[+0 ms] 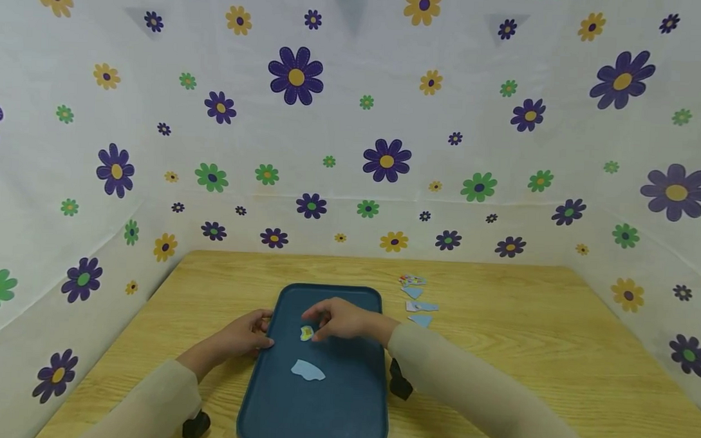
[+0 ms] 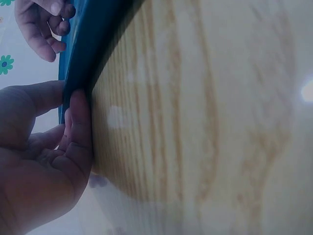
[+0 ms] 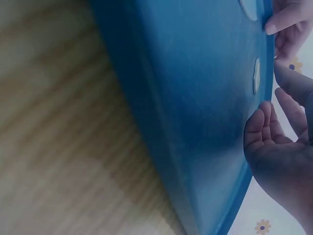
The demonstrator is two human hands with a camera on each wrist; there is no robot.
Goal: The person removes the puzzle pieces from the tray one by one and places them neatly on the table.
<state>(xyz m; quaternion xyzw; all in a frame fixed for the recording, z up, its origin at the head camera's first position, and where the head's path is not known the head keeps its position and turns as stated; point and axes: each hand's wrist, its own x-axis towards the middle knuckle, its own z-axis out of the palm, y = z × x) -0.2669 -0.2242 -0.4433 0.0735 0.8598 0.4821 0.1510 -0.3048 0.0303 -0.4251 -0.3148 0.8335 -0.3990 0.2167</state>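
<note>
A dark blue tray (image 1: 344, 399) lies lengthwise in front of me. My left hand (image 1: 243, 334) grips its left rim, thumb over the edge and fingers along the outer side; the left wrist view shows this left hand (image 2: 54, 152) close up. Over the tray's upper half is my right hand (image 1: 347, 319), fingers loosely bent and nothing held between them. Just left of its thumb sits a small yellow piece with a white edge (image 1: 306, 333). Nearer to me on the tray is a larger pale blue, irregular flat piece (image 1: 308, 370). In the right wrist view, the right hand (image 3: 279, 142) hovers beside the small piece (image 3: 256, 76).
To the right of the tray, several flat pieces lie in a column on the wooden table (image 1: 497, 327): a multicoloured one (image 1: 412, 280), a long pale blue one (image 1: 423, 306) and a pale blue triangular one (image 1: 420, 320) among them. Flower-patterned cloth (image 1: 353, 129) surrounds the table.
</note>
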